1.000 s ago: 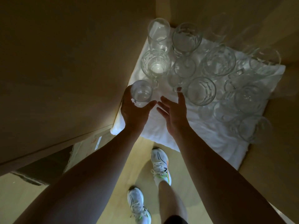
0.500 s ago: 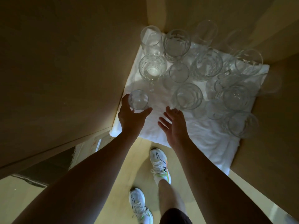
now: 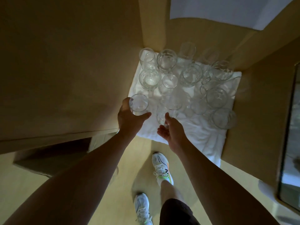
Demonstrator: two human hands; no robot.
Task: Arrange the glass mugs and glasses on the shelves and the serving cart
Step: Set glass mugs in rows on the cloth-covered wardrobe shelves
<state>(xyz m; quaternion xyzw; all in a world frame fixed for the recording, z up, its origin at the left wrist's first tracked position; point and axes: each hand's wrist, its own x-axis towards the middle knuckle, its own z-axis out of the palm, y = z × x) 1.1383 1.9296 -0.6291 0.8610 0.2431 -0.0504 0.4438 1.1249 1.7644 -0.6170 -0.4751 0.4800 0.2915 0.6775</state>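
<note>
Hands: left (image 3: 129, 118) grips glass (image 3: 138, 103); white cloth (image 3: 203, 132) lines cardboard box (image 3: 253, 111).

Two bare hands, left hand (image 3: 129, 120) and right hand (image 3: 172, 133), one cardboard box (image 3: 253, 111), one white cloth (image 3: 203, 132), roughly a dozen clear glasses and mugs (image 3: 167, 61), exact number blurred, two white sneakers (image 3: 159, 164)

Far glasses (image 3: 209, 56) blurred — right-hand fingers (image 3: 163, 133) partly hidden.

Crowded glasses (image 3: 191, 77) fill far cloth, box walls (image 3: 81, 62) flank, bare white cloth (image 3: 194, 135) near edge
</note>
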